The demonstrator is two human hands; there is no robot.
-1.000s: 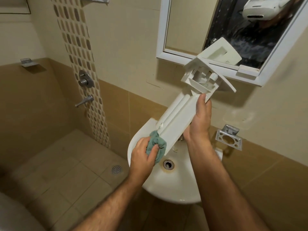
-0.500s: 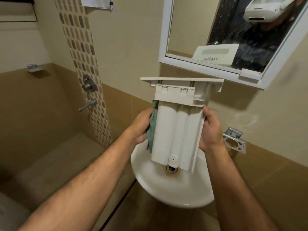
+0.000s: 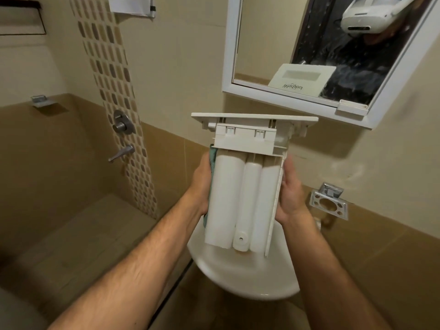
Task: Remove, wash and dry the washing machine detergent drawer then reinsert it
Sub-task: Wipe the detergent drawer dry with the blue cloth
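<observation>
The white detergent drawer (image 3: 240, 186) is held upright over the white basin (image 3: 247, 279), its underside facing me and its front panel at the top. My right hand (image 3: 290, 191) grips its right edge. On the drawer's left side my left hand (image 3: 202, 184) presses a green cloth (image 3: 212, 158) against it; most of the cloth is hidden behind the drawer. The mirror (image 3: 321, 44) above reflects the drawer's front panel.
A metal toothbrush holder (image 3: 329, 202) is fixed to the wall right of the basin. A shower valve and spout (image 3: 122, 139) sit on the wall at left, above a lowered tiled shower floor. Paper hangs at the top.
The drawer has turned from tilted with its end down at the basin to upright with its underside toward me. My left hand with the cloth moved from the drawer's lower end to its left side.
</observation>
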